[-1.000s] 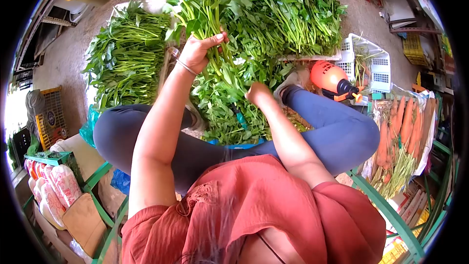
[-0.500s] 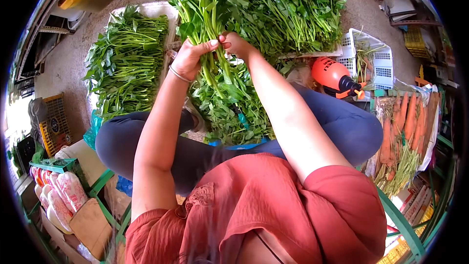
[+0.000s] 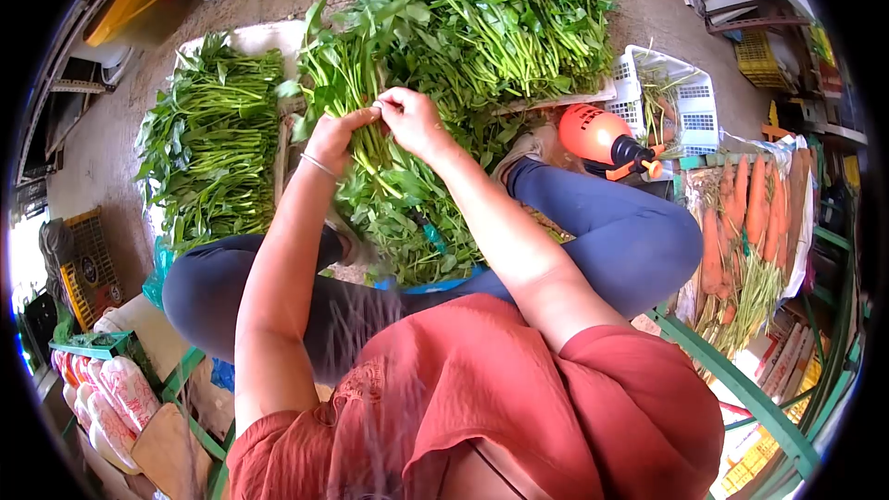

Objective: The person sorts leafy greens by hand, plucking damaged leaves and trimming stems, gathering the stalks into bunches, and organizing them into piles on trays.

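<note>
My left hand (image 3: 333,141) grips the greens (image 3: 341,69), stems running away from me, my right hand (image 3: 415,122) pinched shut beside its thumb.

The floor (image 3: 104,153) bears a white tray (image 3: 267,38) and basket (image 3: 698,120).

No text legible for certain. Dark lettering on orange sprayer bottle (image 3: 590,135), turned, unclear. Round emblem (image 3: 90,269) on yellow crate (image 3: 74,289), too small. Red print on white packs (image 3: 128,391), unreadable.

Leafy greens (image 3: 532,32) lie left of the sprayer (image 3: 590,132), carrots (image 3: 757,204) right.
</note>
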A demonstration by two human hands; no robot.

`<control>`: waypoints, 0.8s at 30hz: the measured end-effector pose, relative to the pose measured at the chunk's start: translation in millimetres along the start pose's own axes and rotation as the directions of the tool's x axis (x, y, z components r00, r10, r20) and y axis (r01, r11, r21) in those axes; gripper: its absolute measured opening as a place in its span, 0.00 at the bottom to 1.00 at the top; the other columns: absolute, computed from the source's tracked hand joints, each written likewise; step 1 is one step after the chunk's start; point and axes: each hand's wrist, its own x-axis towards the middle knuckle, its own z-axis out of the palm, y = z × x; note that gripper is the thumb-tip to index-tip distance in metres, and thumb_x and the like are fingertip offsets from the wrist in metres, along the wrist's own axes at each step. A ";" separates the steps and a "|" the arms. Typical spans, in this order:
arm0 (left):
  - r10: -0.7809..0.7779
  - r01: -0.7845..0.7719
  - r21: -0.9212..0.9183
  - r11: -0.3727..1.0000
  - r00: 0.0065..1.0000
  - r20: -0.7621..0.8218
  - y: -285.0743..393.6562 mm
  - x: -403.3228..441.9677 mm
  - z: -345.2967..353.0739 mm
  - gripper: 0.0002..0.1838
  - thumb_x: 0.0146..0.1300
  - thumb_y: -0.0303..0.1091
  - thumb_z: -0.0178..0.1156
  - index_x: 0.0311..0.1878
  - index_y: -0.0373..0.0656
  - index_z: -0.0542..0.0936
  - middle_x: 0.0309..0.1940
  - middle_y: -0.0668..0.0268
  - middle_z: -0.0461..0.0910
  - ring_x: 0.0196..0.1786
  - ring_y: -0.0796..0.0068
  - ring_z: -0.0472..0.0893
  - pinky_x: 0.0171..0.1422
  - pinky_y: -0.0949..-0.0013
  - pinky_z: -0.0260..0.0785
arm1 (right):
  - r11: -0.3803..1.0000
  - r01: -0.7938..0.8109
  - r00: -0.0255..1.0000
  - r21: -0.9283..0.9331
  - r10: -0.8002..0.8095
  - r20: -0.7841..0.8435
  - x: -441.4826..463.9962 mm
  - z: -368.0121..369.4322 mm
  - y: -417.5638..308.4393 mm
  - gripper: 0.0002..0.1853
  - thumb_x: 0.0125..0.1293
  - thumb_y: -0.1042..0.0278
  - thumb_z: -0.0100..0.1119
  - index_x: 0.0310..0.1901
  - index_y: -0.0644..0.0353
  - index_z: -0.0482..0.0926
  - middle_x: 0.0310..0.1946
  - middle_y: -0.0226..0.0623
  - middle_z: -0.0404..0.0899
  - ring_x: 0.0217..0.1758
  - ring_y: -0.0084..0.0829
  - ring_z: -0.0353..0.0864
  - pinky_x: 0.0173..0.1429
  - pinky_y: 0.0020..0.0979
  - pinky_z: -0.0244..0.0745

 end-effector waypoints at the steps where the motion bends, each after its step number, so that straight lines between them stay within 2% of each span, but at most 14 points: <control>1: 0.037 -0.036 -0.030 0.999 0.999 0.020 -2.0 0.3 2.9 0.10 0.55 0.27 0.57 0.40 0.34 0.76 0.32 0.60 0.78 0.36 0.71 0.79 0.40 0.69 0.74 | 0.999 -0.038 0.998 -0.018 0.038 0.049 -0.3 -5.8 -2.9 0.09 0.55 0.65 0.57 0.32 0.62 0.78 0.29 0.36 0.80 0.31 0.27 0.79 0.37 0.29 0.74; 2: 0.038 -0.037 -0.028 0.999 0.999 0.027 -2.2 1.1 4.1 0.10 0.55 0.27 0.57 0.40 0.34 0.76 0.32 0.60 0.78 0.36 0.71 0.79 0.40 0.69 0.74 | 0.996 -0.074 0.992 -0.040 0.078 0.100 0.3 -14.7 -5.3 0.10 0.55 0.65 0.57 0.34 0.62 0.78 0.30 0.36 0.80 0.31 0.27 0.79 0.37 0.29 0.74; 5: 0.036 -0.041 -0.051 0.998 0.995 -0.094 0.5 3.5 4.9 0.10 0.57 0.28 0.56 0.40 0.33 0.75 0.32 0.60 0.78 0.36 0.70 0.78 0.41 0.68 0.73 | 0.913 -0.094 0.974 -0.397 0.001 -0.227 17.6 -58.0 -5.3 0.14 0.53 0.66 0.60 0.40 0.62 0.75 0.32 0.37 0.78 0.31 0.28 0.77 0.37 0.27 0.74; 6: 0.040 -0.045 -0.056 0.997 0.995 -0.094 -0.1 6.9 0.8 0.10 0.57 0.28 0.56 0.40 0.33 0.75 0.32 0.60 0.78 0.36 0.70 0.78 0.41 0.68 0.73 | 0.791 -0.107 0.898 -0.602 -0.183 -0.400 21.2 -73.2 -1.9 0.14 0.52 0.66 0.62 0.39 0.61 0.74 0.35 0.39 0.75 0.34 0.29 0.75 0.37 0.27 0.73; 8: 0.046 -0.043 -0.104 0.994 0.999 0.020 -2.3 13.5 -8.5 0.11 0.57 0.28 0.55 0.41 0.33 0.74 0.32 0.61 0.77 0.34 0.70 0.78 0.40 0.68 0.73 | 0.598 -0.375 0.858 -0.708 -0.064 -0.509 38.9 -99.5 19.4 0.18 0.52 0.67 0.62 0.44 0.55 0.70 0.42 0.40 0.68 0.44 0.33 0.70 0.41 0.29 0.70; 9: 0.061 -0.064 -0.177 0.982 0.998 -0.022 -2.3 11.8 -2.9 0.11 0.57 0.28 0.55 0.42 0.34 0.74 0.31 0.62 0.77 0.32 0.70 0.78 0.39 0.68 0.73 | 0.552 -0.452 0.854 -0.701 0.039 -0.519 43.1 -110.6 23.2 0.20 0.51 0.67 0.63 0.46 0.55 0.68 0.43 0.41 0.67 0.45 0.32 0.69 0.42 0.30 0.70; 10: 0.066 -0.069 -0.180 0.981 0.998 -0.022 -1.5 12.5 -1.9 0.11 0.57 0.28 0.55 0.42 0.34 0.74 0.31 0.62 0.77 0.32 0.70 0.78 0.39 0.68 0.73 | 0.524 -0.432 0.859 -0.734 -0.009 -0.512 43.0 -118.4 26.0 0.18 0.51 0.67 0.61 0.45 0.57 0.70 0.43 0.42 0.67 0.44 0.34 0.71 0.41 0.32 0.71; 12: 0.029 -0.032 -0.195 0.980 0.999 -0.016 2.9 14.8 -0.5 0.09 0.56 0.29 0.56 0.39 0.35 0.74 0.29 0.62 0.77 0.32 0.69 0.78 0.38 0.67 0.74 | 0.556 -0.407 0.872 -0.724 -0.001 -0.490 51.2 -126.6 28.2 0.14 0.52 0.66 0.59 0.40 0.59 0.72 0.43 0.43 0.68 0.42 0.39 0.74 0.39 0.37 0.73; 13: 0.005 -0.019 -0.202 0.979 0.998 -0.070 3.4 16.8 2.3 0.08 0.56 0.30 0.58 0.36 0.36 0.74 0.28 0.63 0.76 0.30 0.69 0.78 0.35 0.67 0.74 | 0.551 -0.374 0.854 -0.746 -0.108 -0.508 49.2 -125.7 26.5 0.10 0.52 0.66 0.58 0.35 0.58 0.73 0.37 0.42 0.73 0.37 0.40 0.77 0.35 0.39 0.73; 16: -0.073 0.053 -0.157 0.986 0.990 -0.122 2.3 24.7 5.7 0.08 0.55 0.33 0.60 0.31 0.38 0.73 0.24 0.64 0.75 0.29 0.71 0.79 0.30 0.68 0.74 | 0.612 -0.350 0.868 -0.710 -0.073 -0.490 41.5 -119.7 5.8 0.09 0.50 0.66 0.59 0.32 0.57 0.73 0.28 0.39 0.77 0.31 0.37 0.79 0.33 0.37 0.73; 18: -0.060 0.044 -0.180 0.983 0.994 -0.088 -3.2 30.1 11.5 0.07 0.55 0.33 0.58 0.29 0.39 0.74 0.24 0.64 0.75 0.29 0.72 0.78 0.31 0.67 0.74 | 0.795 -0.261 0.883 -0.548 -0.032 -0.468 25.9 -102.2 -8.4 0.10 0.46 0.66 0.61 0.31 0.56 0.74 0.23 0.36 0.78 0.26 0.34 0.79 0.33 0.32 0.73; 21: -0.104 0.113 -0.140 0.984 0.992 0.066 -7.4 32.8 23.7 0.15 0.57 0.34 0.56 0.44 0.35 0.75 0.34 0.60 0.79 0.33 0.70 0.79 0.37 0.68 0.74 | 0.958 -0.050 0.932 -0.283 -0.057 -0.358 -4.8 -63.6 -11.3 0.08 0.46 0.72 0.61 0.27 0.61 0.73 0.21 0.37 0.78 0.24 0.30 0.79 0.31 0.30 0.74; 22: -0.130 0.138 -0.066 0.988 0.984 0.120 -5.4 29.0 28.7 0.16 0.58 0.33 0.55 0.48 0.35 0.74 0.37 0.58 0.79 0.35 0.70 0.79 0.40 0.68 0.74 | 0.984 -0.067 0.952 -0.165 0.014 -0.306 -10.7 -51.5 -6.8 0.07 0.47 0.73 0.61 0.28 0.61 0.74 0.23 0.37 0.79 0.25 0.30 0.79 0.33 0.29 0.74; 24: -0.036 0.037 -0.006 0.999 0.994 0.102 -11.0 28.9 33.0 0.15 0.58 0.32 0.55 0.47 0.35 0.75 0.36 0.58 0.79 0.35 0.70 0.79 0.41 0.68 0.74 | 0.984 0.038 0.968 -0.176 -0.080 -0.237 -23.0 -35.1 1.2 0.06 0.49 0.72 0.60 0.30 0.61 0.76 0.24 0.37 0.80 0.26 0.30 0.80 0.34 0.28 0.74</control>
